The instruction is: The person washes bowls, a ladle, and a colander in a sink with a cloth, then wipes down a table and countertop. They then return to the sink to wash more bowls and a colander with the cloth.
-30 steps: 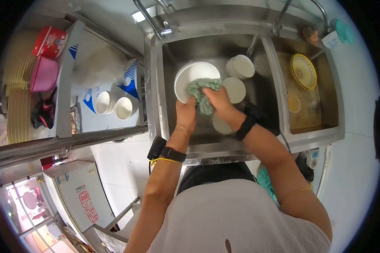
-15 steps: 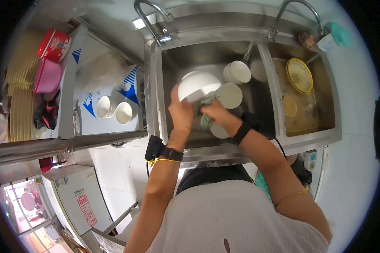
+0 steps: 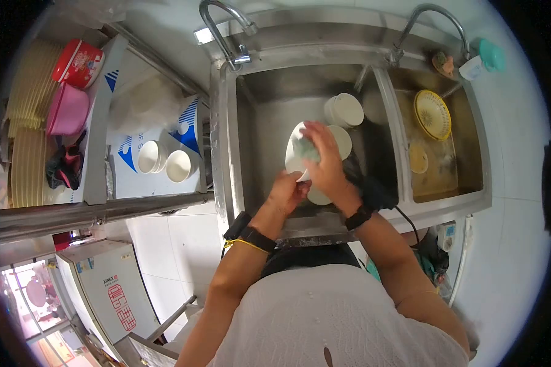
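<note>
A white bowl (image 3: pixel 294 150) is tilted on its side over the left basin of the steel sink (image 3: pixel 260 110). My left hand (image 3: pixel 286 191) grips the bowl by its lower rim. Pressed against the inside of the bowl is a pale green cloth (image 3: pixel 306 148), held under the fingers of my right hand (image 3: pixel 327 162). Beyond my right hand stand stacked white bowls (image 3: pixel 348 110) in the basin. Another white bowl (image 3: pixel 341 140) sits partly hidden behind that hand, and one more (image 3: pixel 318 196) shows between my wrists.
Two faucets (image 3: pixel 242 59) rise behind the sink. The right basin holds a yellow-rimmed basket (image 3: pixel 433 115) and a yellowish round dish (image 3: pixel 418 159). On the shelf at left are white cups (image 3: pixel 179 166), a pink tub (image 3: pixel 68 110) and a red container (image 3: pixel 79 63).
The bowl has turned from bottom-up to on its side, its inside now facing my right hand. My left hand has moved down to its lower rim; the cloth has moved inside it.
</note>
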Action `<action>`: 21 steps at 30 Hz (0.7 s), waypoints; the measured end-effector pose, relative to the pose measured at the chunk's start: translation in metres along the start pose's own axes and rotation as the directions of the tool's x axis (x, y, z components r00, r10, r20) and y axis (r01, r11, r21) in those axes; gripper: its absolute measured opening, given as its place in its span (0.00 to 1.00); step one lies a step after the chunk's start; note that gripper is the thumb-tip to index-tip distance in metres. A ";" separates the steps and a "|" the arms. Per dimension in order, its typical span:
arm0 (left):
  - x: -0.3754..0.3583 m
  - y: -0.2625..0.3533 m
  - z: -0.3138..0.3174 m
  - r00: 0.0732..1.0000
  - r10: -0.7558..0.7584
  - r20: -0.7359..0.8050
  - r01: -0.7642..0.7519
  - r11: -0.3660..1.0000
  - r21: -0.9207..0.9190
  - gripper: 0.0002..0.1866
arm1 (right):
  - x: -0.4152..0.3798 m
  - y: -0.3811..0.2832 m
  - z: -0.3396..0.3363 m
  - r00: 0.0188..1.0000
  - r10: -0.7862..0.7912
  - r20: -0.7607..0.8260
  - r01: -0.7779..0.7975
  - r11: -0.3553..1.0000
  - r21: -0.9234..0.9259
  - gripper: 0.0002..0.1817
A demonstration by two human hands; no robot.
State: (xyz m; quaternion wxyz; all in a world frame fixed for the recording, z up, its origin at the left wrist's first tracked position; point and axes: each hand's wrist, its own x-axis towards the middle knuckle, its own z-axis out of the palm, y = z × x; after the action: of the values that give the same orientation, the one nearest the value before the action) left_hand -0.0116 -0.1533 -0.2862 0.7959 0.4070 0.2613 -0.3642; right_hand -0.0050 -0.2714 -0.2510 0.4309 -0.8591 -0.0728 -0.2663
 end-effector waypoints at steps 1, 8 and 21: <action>-0.002 0.005 -0.003 1.000 -0.001 -0.001 0.001 1.000 0.000 0.09 | 0.013 0.001 -0.003 1.000 0.001 0.001 -0.001 1.000 0.001 0.17; -0.017 0.020 -0.015 0.931 -0.157 0.328 0.129 0.986 0.105 0.03 | 0.029 0.047 0.001 0.507 0.386 0.771 -0.831 -0.020 0.556 0.17; -0.013 0.035 -0.018 0.982 0.186 -0.031 -0.185 0.982 0.030 0.03 | -0.058 0.008 0.034 0.935 0.349 0.066 -0.348 0.862 0.369 0.20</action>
State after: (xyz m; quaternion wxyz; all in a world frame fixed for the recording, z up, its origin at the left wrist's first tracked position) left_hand 0.0061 -0.1189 -0.2705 0.8164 0.4462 0.2307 -0.2851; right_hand -0.0380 -0.2438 -0.3038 0.6280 -0.7594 0.0349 -0.1664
